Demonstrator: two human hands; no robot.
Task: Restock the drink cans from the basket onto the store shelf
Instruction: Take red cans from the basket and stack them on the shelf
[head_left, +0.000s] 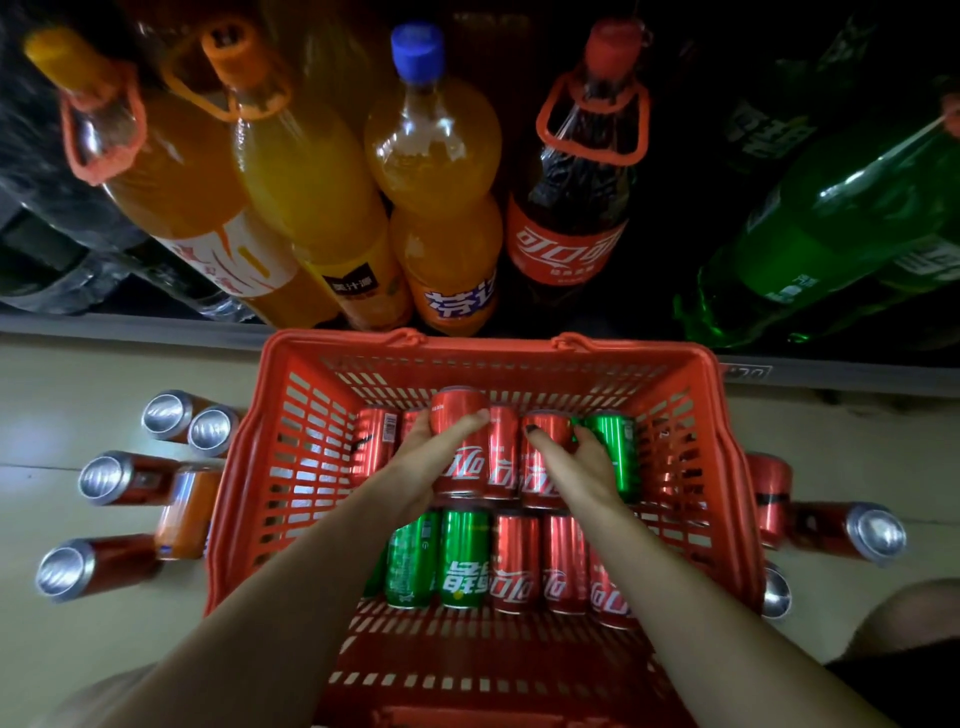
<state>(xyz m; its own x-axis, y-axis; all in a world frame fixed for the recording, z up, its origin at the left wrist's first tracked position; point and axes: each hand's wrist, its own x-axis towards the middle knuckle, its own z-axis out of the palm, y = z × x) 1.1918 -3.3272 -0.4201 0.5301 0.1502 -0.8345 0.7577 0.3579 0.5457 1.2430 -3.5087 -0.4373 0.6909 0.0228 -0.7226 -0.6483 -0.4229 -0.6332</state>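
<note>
1. Cans fill much of the red basket (270, 415), which sits on the floor (78, 364) just in front of the store shelf (130, 327). Two rows lie on their sides in it, red ones and green ones.
2. The left hand (431, 447) is curled around a red can (460, 441) in the far row and seems to be lifting it up a bit.
3. The right hand (582, 457) rests on another red can (543, 462), with its fingers bent over the top and touching the green can (615, 452) beside it. I cannot tell if it has a firm hold.
4. Some cans already stand on the floor outside the basket: a group on the left (166, 413) and a few on the right (875, 532). So part of the unloading looks done.
5. The shelf holds big bottles (436, 171) of orange, dark and green drink. No small cans show on it.
6. Most of the job looks left: many cans stay in the basket, and none seem to be on the shelf.
</note>
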